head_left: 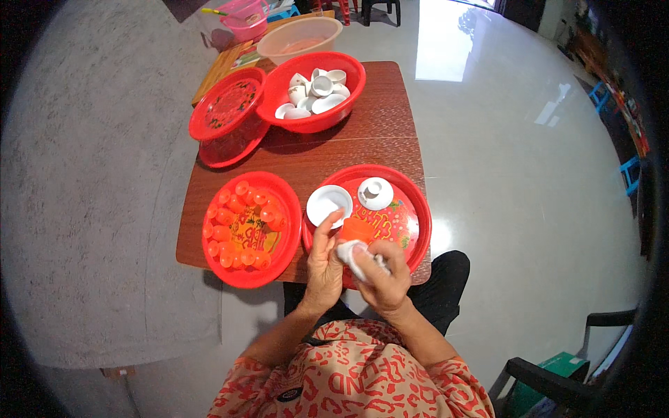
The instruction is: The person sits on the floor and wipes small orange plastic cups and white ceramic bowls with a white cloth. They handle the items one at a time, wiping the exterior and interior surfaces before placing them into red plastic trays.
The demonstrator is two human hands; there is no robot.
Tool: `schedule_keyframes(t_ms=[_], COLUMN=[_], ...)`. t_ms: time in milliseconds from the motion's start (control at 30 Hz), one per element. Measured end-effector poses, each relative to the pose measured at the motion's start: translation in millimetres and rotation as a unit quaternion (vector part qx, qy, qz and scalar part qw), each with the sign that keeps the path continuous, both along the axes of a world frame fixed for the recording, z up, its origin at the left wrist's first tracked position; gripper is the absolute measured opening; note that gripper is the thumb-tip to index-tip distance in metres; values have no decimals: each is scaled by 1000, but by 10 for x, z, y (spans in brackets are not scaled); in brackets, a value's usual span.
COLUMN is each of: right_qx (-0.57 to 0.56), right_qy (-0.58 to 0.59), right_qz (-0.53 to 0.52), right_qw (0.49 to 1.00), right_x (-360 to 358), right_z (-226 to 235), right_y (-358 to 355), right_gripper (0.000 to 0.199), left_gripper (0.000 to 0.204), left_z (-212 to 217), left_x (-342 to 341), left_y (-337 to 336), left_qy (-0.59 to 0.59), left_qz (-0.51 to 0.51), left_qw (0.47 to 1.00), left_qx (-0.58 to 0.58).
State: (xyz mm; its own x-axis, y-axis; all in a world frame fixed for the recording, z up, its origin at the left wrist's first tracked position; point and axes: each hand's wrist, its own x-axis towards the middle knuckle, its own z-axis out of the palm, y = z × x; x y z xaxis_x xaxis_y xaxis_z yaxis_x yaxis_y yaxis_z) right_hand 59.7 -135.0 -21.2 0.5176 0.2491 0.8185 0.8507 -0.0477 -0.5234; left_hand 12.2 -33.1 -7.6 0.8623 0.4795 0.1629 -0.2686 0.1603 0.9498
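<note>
Over the near edge of a red round tray, my left hand is closed on a small orange cup. My right hand, slightly blurred, grips a white cloth pressed against that cup. Behind the cup, on the tray, lie a shallow white dish and a white lid with a round knob. To the left, a second red tray carries several small orange cups set around its patterned middle.
At the back of the brown table, a red basin holds several white cups and dishes. Red patterned trays lean beside it. Farther back stands a translucent basin. A black chair arm is at lower right.
</note>
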Motion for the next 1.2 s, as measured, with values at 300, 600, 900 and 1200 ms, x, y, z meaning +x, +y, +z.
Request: schedule_keyframes(t_ms=[300,600,900,1200], right_qx=[82,-73,-102,-134], right_qy=[469,166,145,184], right_qz=[130,75,54,112], right_qw=[870,981,983,967], right_x=[193,341,191,260], right_z=[101,290,367,461], right_y=[-114,-283,-245,-343], right_gripper=[20,36,36,36], left_gripper=[26,23,19,22], left_z=[-24,3,92,61], left_x=[4,-64,-148,-134], left_y=[401,401,304,311], left_qy=[43,80,30,15], left_qz=[-148,-145,-208,-214], left_qw=[985,981,976,974], left_qx=[-73,-103,-61,-80])
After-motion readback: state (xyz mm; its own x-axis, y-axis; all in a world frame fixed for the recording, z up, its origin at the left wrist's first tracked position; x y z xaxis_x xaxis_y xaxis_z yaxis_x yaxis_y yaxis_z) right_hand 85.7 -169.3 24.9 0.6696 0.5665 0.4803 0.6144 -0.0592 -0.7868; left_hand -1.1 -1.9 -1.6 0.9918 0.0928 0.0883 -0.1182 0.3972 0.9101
